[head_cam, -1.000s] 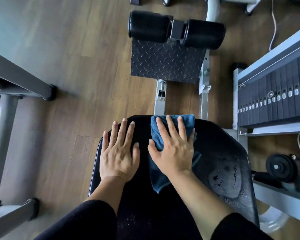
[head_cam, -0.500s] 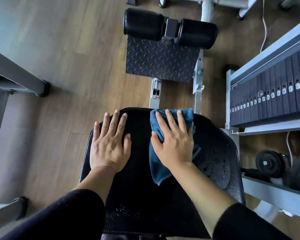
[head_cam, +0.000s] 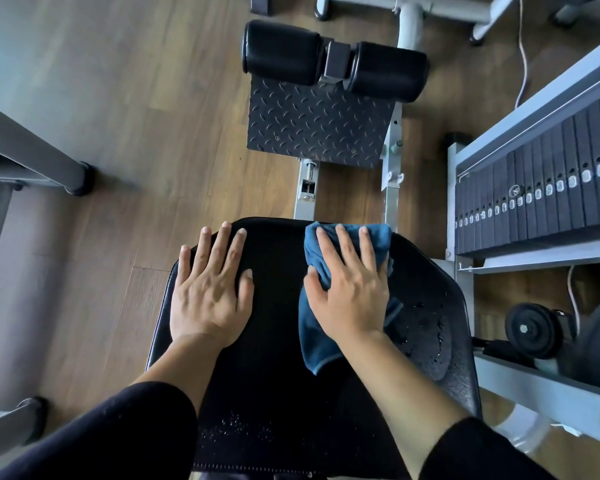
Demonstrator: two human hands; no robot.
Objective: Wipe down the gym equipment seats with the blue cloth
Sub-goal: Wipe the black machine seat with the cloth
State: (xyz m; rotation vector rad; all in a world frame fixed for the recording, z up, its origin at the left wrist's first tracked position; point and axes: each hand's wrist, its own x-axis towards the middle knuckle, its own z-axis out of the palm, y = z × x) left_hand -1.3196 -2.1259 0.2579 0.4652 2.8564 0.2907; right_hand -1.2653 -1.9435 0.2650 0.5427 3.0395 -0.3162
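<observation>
A black padded seat (head_cam: pixel 278 358) fills the lower middle of the head view. My right hand (head_cam: pixel 349 292) lies flat, fingers spread, pressing the blue cloth (head_cam: pixel 314 337) onto the seat near its far edge, right of centre. The cloth sticks out past my fingertips and trails toward me under my wrist. My left hand (head_cam: pixel 210 289) rests flat and open on the seat's left part, holding nothing. Wet droplets shine on the seat's right side (head_cam: pixel 426 327) and near its front.
Beyond the seat are a checkered metal footplate (head_cam: pixel 317 129) and two black foam rollers (head_cam: pixel 333 60). A weight stack (head_cam: pixel 548 188) in a grey frame stands close on the right, with a small black wheel (head_cam: pixel 530 329) below. Grey machine legs (head_cam: pixel 32 157) cross the wooden floor at left.
My right hand has slid the cloth slightly to the right along the seat's far edge. My left hand stays flat on the seat. The camera has shifted a little.
</observation>
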